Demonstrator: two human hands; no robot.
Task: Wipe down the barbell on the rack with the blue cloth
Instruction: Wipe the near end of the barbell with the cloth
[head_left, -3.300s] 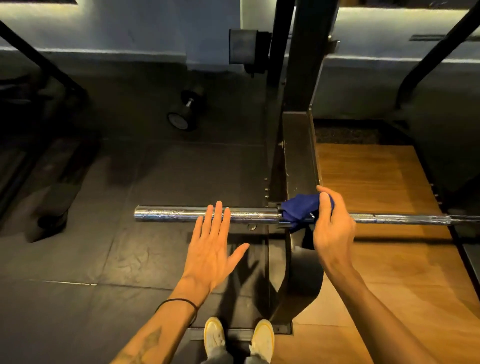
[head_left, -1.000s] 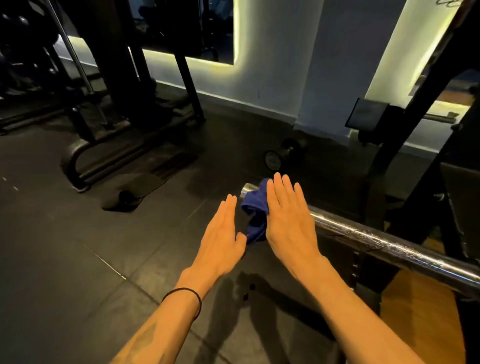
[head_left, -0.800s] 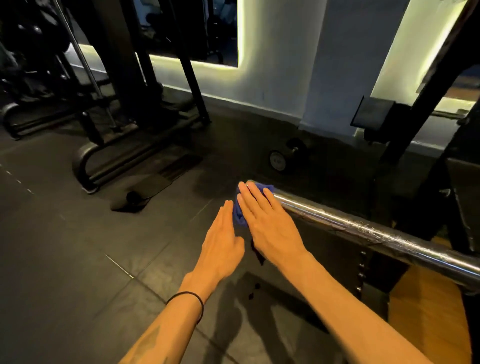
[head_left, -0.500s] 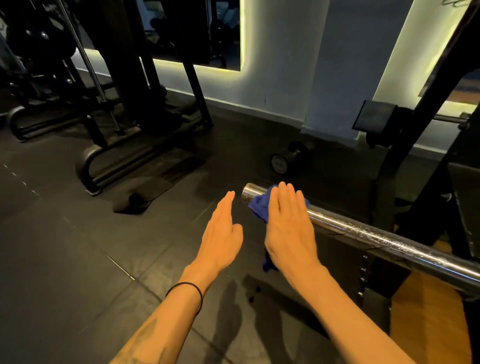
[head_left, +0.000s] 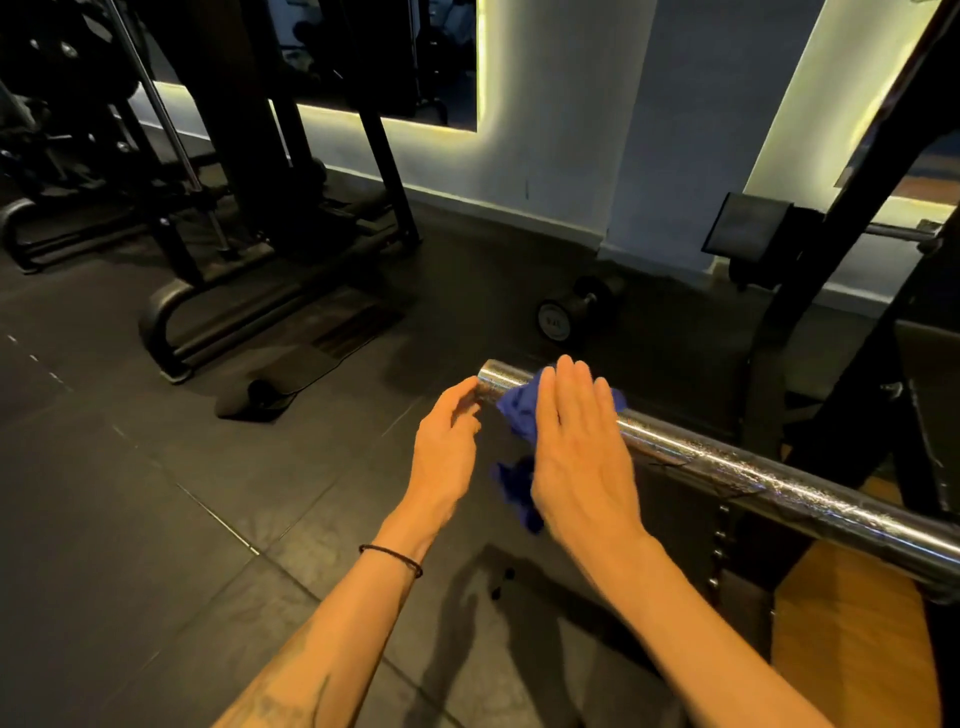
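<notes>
Two bare forearms reach forward from the bottom of the view, seen from above by the person they belong to. The left forearm carries a faint tattoo and a thin black band around the wrist.

The right hand lies palm down with its fingers straight and close together, pressing a blue cloth flat onto the top of a chrome barbell. The cloth is draped over the bar near its free end; one crumpled part shows past the fingertips, and a loose tail hangs down below the bar beside the palm.

The left hand is just beside the right one, at the very end of the bar. Its fingers are loosely curled and hold nothing, and the fingertips are close to the bar's end; whether they touch it cannot be told.

The barbell runs from this end diagonally toward the lower right, where it passes a dark rack upright. Under the rack at the right edge is a wooden platform. Everything else stands on a floor of dark rubber tiles.

Farther off, a black dumbbell lies on the floor beyond the bar's end. To the left stands a dark exercise machine with a curved base. At the back is a pale wall with glowing edge-lit mirror panels.
</notes>
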